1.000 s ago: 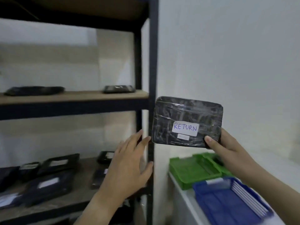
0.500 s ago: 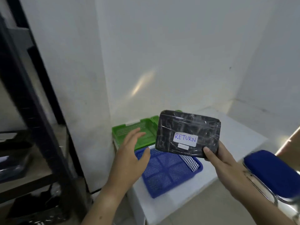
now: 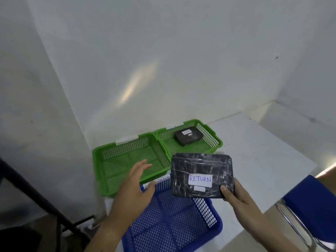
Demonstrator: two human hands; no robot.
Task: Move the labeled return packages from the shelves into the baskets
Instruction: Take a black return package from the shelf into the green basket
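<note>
My right hand grips a black plastic-wrapped package by its lower right corner; a white label on it reads RETURN. It hangs above the far edge of the blue basket. My left hand is open, fingers apart, over the blue basket's left rim and the near edge of the left green basket. The right green basket holds another black labelled package.
The baskets stand on a white table set in a corner of white walls. A blue chair with a chrome frame is at the right. A dark shelf post slants across the lower left.
My view has swung right and down from the shelves to the table with the baskets. Both hands came along, and the package now hangs lower, over the blue basket.
</note>
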